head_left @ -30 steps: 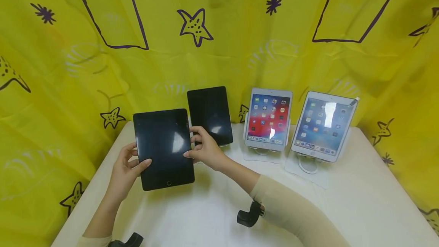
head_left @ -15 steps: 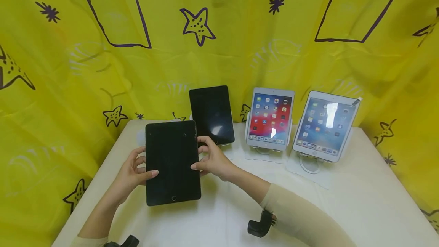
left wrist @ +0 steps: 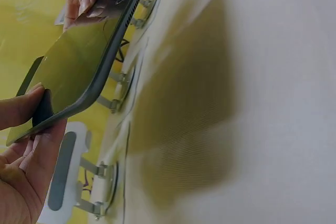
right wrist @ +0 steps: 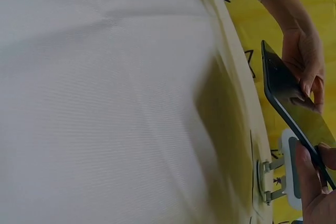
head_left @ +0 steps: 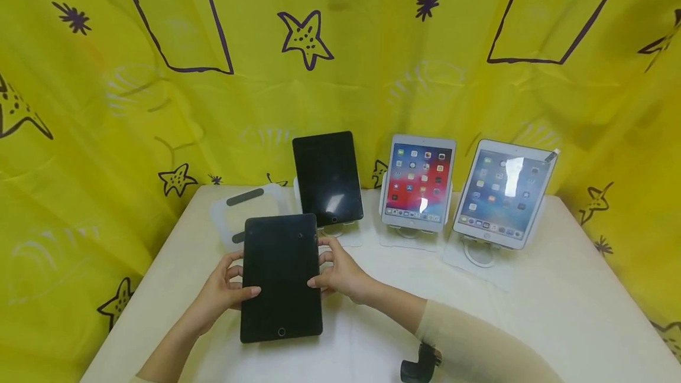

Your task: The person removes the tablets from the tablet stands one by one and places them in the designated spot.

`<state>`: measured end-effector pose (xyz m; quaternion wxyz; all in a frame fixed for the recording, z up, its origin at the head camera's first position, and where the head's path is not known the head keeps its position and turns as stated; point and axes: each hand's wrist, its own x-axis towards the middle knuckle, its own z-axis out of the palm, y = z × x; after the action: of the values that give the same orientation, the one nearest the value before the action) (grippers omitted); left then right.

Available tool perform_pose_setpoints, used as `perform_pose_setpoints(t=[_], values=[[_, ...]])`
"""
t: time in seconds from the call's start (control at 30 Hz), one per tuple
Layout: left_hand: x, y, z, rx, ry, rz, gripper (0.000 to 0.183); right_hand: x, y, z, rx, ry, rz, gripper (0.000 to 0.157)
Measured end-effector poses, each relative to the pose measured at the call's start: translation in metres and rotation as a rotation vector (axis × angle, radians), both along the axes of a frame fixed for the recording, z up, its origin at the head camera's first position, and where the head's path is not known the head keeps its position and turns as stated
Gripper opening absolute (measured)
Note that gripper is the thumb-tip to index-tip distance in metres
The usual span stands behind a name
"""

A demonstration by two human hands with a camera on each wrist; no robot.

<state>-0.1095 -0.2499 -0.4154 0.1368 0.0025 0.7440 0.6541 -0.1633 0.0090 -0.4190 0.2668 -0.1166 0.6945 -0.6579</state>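
A black tablet [head_left: 282,276] with a dark screen and a round home button is held above the white table, between both hands. My left hand [head_left: 220,291] grips its left edge, thumb on the screen and fingers behind. On the opposite edge my right hand [head_left: 340,273] pinches it the same way. The left wrist view shows the tablet [left wrist: 79,66] tilted, apart from the tabletop, its shadow below. Behind it stands a white tablet stand [head_left: 273,194] with grey pads, partly hidden by the tablet. The right wrist view shows both hands on the tablet [right wrist: 294,103].
To the right of the bare stand, another black tablet [head_left: 327,176] leans on a stand. Farther right are two white tablets with lit home screens, one red and blue [head_left: 420,182], one blue [head_left: 502,194]. A yellow patterned curtain [head_left: 362,93] hangs behind the table [head_left: 479,336].
Both hands have brought the black tablet down and to the right in the head view, closer to the person. The white stand with grey pads has come into sight behind it.
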Motion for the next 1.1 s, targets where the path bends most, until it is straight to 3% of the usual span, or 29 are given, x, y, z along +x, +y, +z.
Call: perform_pose_setpoints(t=[0.3,0.67,0.9,1.1], values=[[0.003,0.015,-0.02,0.054,-0.044,-0.034,0.079,0.004,0.015,-0.015,0.045,-0.049,-0.026,0.077],[0.011,0.017,-0.033,0.061,-0.126,-0.109,0.078,0.018,0.024,-0.027,0.059,-0.114,-0.018,0.072],[0.012,0.015,-0.039,-0.042,-0.119,-0.098,0.077,0.022,0.021,-0.035,0.084,-0.121,-0.029,0.073],[0.009,0.008,-0.047,-0.055,-0.117,-0.06,0.075,0.021,0.01,-0.04,0.093,-0.121,-0.038,0.074]])
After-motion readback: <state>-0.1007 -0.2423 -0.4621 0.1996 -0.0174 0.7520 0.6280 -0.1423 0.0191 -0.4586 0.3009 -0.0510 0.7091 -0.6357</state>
